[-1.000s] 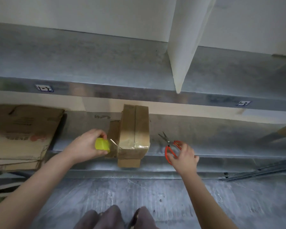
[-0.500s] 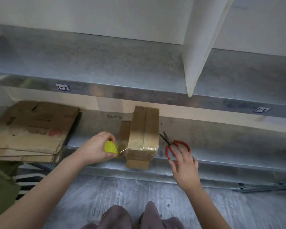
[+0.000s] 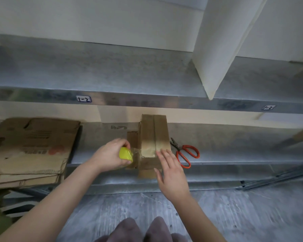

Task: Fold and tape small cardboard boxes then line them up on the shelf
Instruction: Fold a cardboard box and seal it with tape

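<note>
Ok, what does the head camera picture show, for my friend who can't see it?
A person's left hand holds a yellow tape roll beside a small cardboard box on a metal shelf, while the right hand lies flat on its taped end. Red scissors lie right of it, flattened cardboard left.

Left grip [image 3: 108, 157] curled tight; right grip [image 3: 171, 172] flat, palm down; arms outstretched

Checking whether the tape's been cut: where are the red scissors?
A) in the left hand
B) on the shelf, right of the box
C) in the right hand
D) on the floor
B: the red scissors lie on the shelf right of the box; the right hand presses flat on it, the left hand grips the yellow tape dispenser.
</note>
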Available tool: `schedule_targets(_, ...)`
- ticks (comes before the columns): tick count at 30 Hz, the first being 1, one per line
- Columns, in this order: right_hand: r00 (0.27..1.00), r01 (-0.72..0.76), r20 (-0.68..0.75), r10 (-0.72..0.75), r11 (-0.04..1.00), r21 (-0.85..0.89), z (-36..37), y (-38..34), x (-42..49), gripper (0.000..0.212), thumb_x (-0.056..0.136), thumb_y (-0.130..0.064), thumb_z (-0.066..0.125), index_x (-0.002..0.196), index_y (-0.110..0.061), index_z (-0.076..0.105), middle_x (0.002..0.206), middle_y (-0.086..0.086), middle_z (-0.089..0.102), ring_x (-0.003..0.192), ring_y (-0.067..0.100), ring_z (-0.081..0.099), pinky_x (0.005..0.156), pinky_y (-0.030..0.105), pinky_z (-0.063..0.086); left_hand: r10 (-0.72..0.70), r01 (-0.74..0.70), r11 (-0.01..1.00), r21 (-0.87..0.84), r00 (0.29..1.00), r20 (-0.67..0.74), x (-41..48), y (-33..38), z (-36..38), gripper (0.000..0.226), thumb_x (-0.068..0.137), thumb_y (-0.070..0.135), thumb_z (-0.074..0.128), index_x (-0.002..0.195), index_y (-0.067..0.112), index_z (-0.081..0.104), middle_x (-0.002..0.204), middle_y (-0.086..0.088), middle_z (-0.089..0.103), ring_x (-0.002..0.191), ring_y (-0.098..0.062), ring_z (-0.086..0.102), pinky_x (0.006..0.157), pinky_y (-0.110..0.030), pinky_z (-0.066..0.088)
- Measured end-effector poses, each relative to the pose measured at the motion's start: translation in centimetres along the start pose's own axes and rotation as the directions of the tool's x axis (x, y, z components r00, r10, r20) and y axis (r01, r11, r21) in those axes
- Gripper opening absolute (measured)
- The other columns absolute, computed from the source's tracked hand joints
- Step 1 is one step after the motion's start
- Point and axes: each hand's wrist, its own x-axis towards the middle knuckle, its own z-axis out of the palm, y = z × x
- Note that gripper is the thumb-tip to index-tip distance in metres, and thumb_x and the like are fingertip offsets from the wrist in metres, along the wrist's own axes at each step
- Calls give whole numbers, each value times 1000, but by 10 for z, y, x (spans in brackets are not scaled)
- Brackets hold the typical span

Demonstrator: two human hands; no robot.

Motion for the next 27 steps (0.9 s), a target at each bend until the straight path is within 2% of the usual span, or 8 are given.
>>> schedule_targets(3,1000,4,-4,-4,1000,-7,8,-4,2,56,101,-34,46,153,-26,28,158,-7,28,149,12,14,120,29,20,-16,17,1000,-11,1000,22,-5,-12,-4,44,72,39,80,105,28,54,108,10,53,103,-13,51,84,-28,40)
schedule_targets(6,1000,-13,2,13,999,-37,11,-8,4,56,101,-34,46,154,-26,27,159,-9,27,149,10,11,115,23,20,-9,6,999,49,998,67,-9,-21,-6,44,74,41,77,107,32,51,114,12,53,105,-12,51,82,-28,40)
schedule_targets(10,1000,-20,5,21,997,-72,12,-9,4,58,101,-34,46,154,-26,25,160,-9,24,150,10,9,111,23,27,31,-35,991,129,999,38,-5,-19,-6,42,76,40,74,108,33,49,116,12,54,105,-14,54,81,-30,43)
schedule_targets(13,1000,-21,12,22,996,-90,12,-8,4,59,101,-34,45,155,-27,21,161,-9,21,150,8,5,111,21,24,48,-45,970,238,999,-4,-2,-26,-10,39,77,39,70,109,31,49,117,9,56,102,-17,57,73,-29,42)
schedule_targets(16,1000,-22,17,24,995,-94,12,-9,3,60,101,-36,43,156,-29,17,161,-10,17,150,8,1,111,22,20,-10,15,959,283,1000,-21,-4,-43,-24,40,78,39,70,111,28,51,118,6,56,98,-20,60,67,-27,39)
schedule_targets(19,1000,-14,16,15,996,-89,11,-12,5,59,101,-39,42,155,-27,21,160,-7,22,150,13,8,121,31,16,-20,21,972,236,1000,-8,-11,-51,-31,41,74,40,74,107,30,51,115,9,57,97,-17,58,70,-28,42)
schedule_targets(23,999,-44,-19,42,993,-108,4,-16,5,54,100,-44,41,151,-30,30,157,-7,32,148,15,20,121,43,20,-32,35,996,79,999,-38,-23,-37,-28,42,72,42,77,102,36,49,111,14,54,101,-13,54,82,-33,46)
schedule_targets(27,998,-1,-61,-10,984,-176,-4,-28,4,49,99,-42,46,146,-28,42,151,-2,42,145,21,30,119,48,22,-26,29,999,37,996,-80,-34,-23,-33,42,72,44,78,99,40,45,108,20,47,97,-8,51,76,-30,42)
